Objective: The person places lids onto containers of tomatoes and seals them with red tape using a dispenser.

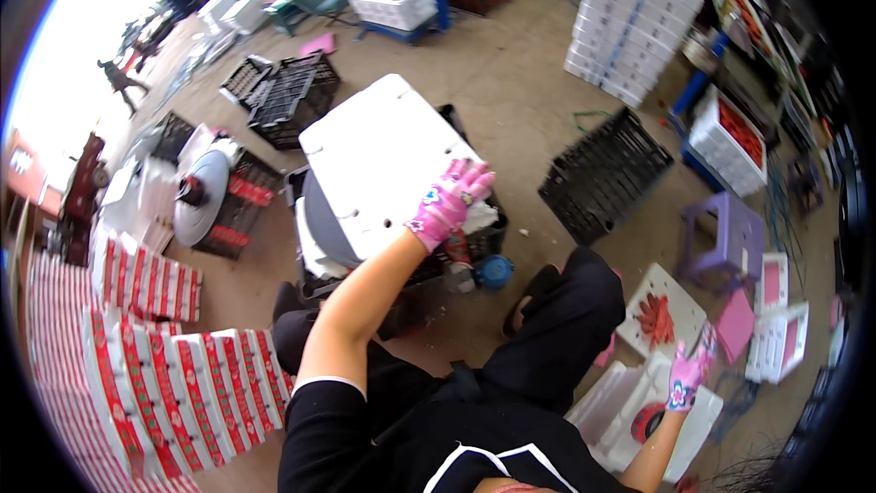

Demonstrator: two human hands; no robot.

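In front of me a white foam lid (pixel 383 155) with small holes lies over a black plastic crate (pixel 488 236). My left hand (pixel 452 201), in a pink flowered glove, rests on the lid's near right edge with its fingers spread. Out to the right is my right hand (pixel 691 372), in a matching glove, its fingers apart and nothing visible in them. It is above the side of a white foam box (pixel 698 434), in which a red ring-shaped roll (pixel 648 422) shows. A red glove (pixel 655 319) lies on another foam lid (pixel 634 336) nearby.
Red-striped white boxes (pixel 192 402) are stacked at the left. A black crate (pixel 607 175) and a purple stool (pixel 725 237) stand to the right. A round blue object (pixel 495 271) lies near my feet. Tall white stacked boxes (pixel 639 18) rise at the back.
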